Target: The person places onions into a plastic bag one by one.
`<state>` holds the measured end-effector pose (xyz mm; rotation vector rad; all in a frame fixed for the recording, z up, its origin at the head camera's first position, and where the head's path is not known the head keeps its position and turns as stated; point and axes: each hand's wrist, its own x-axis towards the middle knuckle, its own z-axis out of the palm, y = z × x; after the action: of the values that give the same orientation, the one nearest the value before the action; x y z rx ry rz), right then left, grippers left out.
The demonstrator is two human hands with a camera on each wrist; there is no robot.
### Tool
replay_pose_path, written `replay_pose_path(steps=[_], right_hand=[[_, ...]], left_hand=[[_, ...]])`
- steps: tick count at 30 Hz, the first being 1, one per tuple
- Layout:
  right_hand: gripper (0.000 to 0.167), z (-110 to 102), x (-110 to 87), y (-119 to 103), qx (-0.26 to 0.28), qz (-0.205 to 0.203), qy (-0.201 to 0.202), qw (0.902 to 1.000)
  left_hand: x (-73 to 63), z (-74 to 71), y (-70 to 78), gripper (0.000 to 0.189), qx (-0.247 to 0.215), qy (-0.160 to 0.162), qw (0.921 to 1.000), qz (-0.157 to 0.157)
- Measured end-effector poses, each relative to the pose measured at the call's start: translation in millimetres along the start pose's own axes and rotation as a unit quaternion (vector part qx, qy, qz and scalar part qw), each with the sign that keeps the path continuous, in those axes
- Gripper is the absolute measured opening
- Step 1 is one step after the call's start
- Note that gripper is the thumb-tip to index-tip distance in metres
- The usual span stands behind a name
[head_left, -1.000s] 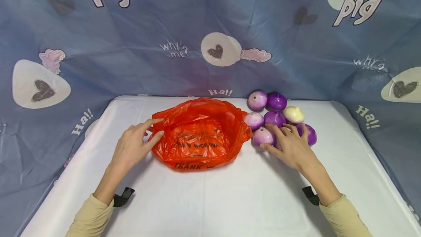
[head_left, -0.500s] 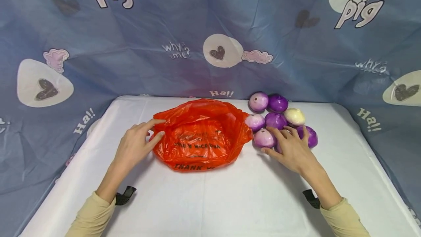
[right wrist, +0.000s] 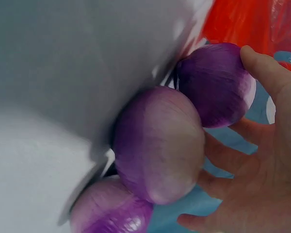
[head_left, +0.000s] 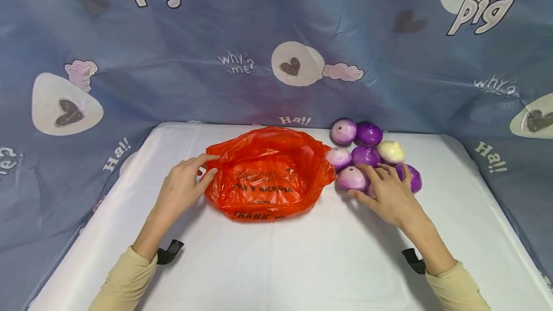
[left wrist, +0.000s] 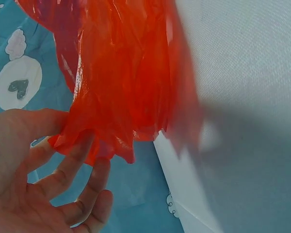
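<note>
A red plastic bag (head_left: 263,186) with black lettering lies with its mouth spread wide, left of centre on the table. My left hand (head_left: 181,186) pinches the bag's left edge between thumb and fingers; the left wrist view shows the crumpled red film (left wrist: 116,82) there. Right of the bag sit several purple and white onions (head_left: 366,156). Over the near row, my right hand (head_left: 390,198) has its fingers spread. In the right wrist view, its thumb touches a purple onion (right wrist: 216,85), and its fingers lie behind a larger onion (right wrist: 160,145). One near onion is mostly hidden by the hand.
A pale yellow onion (head_left: 391,151) sits at the right of the cluster. The bag's right handle (head_left: 329,174) reaches the nearest onions. Behind the white table (head_left: 276,263) hangs a blue printed cloth (head_left: 259,23), which also runs along both sides.
The head view has shifted slightly, so the whole scene appears a little farther right. Both hands, the bag and the onions keep nearly the same places relative to each other.
</note>
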<state>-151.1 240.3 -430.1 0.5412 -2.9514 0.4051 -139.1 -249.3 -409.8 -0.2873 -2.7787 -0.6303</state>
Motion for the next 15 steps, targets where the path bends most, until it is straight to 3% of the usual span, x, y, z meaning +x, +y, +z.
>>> replay_pose_path(steps=[15], right_hand=[[0.071,-29,-0.2,-10,0.011,-0.012,0.043,0.9989]], left_hand=[[1.1,-0.8,2.4,0.029,-0.002,0.006,1.0,-0.001]])
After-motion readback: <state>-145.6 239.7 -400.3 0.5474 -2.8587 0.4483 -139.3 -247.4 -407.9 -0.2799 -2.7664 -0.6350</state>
